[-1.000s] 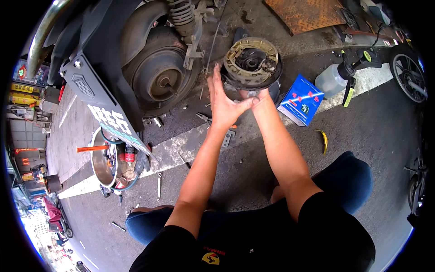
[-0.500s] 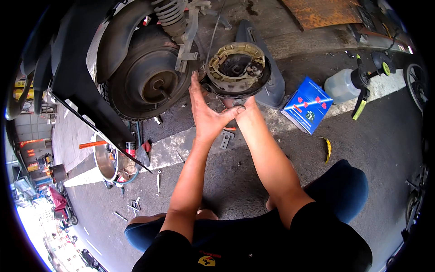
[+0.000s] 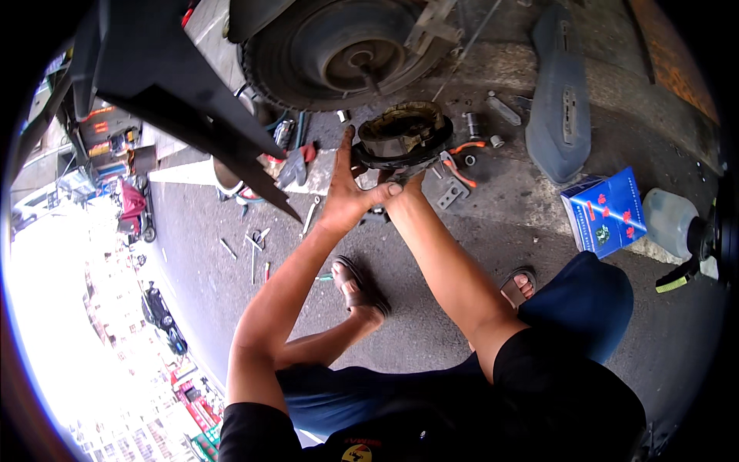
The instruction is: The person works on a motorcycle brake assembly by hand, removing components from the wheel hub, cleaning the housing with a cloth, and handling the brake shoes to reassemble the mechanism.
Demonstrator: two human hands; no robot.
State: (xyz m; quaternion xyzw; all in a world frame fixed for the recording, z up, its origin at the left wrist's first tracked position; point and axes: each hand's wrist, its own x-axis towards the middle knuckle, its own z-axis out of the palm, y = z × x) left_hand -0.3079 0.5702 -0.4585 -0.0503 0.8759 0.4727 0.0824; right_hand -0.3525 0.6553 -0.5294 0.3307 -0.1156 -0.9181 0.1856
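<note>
A round, dirty brake plate [image 3: 408,138] with brake shoes ringed on its upper face is held up before me, tilted so that I see it partly edge-on. My left hand [image 3: 350,196] grips its left edge, fingers pointing up along the side and thumb stretched across toward my right wrist. Underneath, my right hand [image 3: 413,183] supports the plate; its fingers are mostly hidden. Just beyond the plate is a scooter wheel [image 3: 362,58] with a bare axle [image 3: 369,77] sticking out of its hub.
Orange-handled pliers [image 3: 454,165], a socket [image 3: 472,123] and a holed metal bracket [image 3: 451,196] lie right of the plate. A blue box [image 3: 604,212], a spray bottle [image 3: 670,223] and a long grey cover [image 3: 562,100] are farther right. A wrench [image 3: 311,214] and scissors [image 3: 260,240] lie left.
My view has turned, so the wheel sits higher and the box farther right. The brake plate is now tilted more edge-on and shows less of its inside. Both hands remain at it.
</note>
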